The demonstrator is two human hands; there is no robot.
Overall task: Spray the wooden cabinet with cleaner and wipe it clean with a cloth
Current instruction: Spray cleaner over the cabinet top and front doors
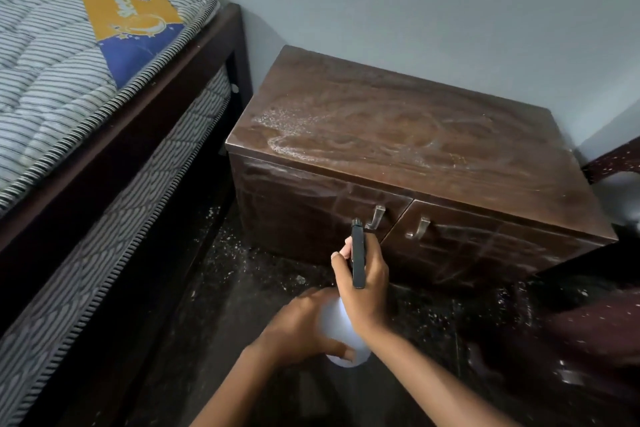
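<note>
— Where is the spray bottle held?
— At the near side of the wooden cabinet, low over the floor, just short of its doors. The white body is cupped by the left grip, fingers curled round it, probably to steady the aim.
— And the trigger?
— The black spray head is wrapped by the right grip, fingers curled round it, the nozzle pointed at the cabinet.
— Is cleaner laid down yet?
— Droplets are seen on the left of the top. Wiping is judged not begun, and no cloth is seen.
</note>
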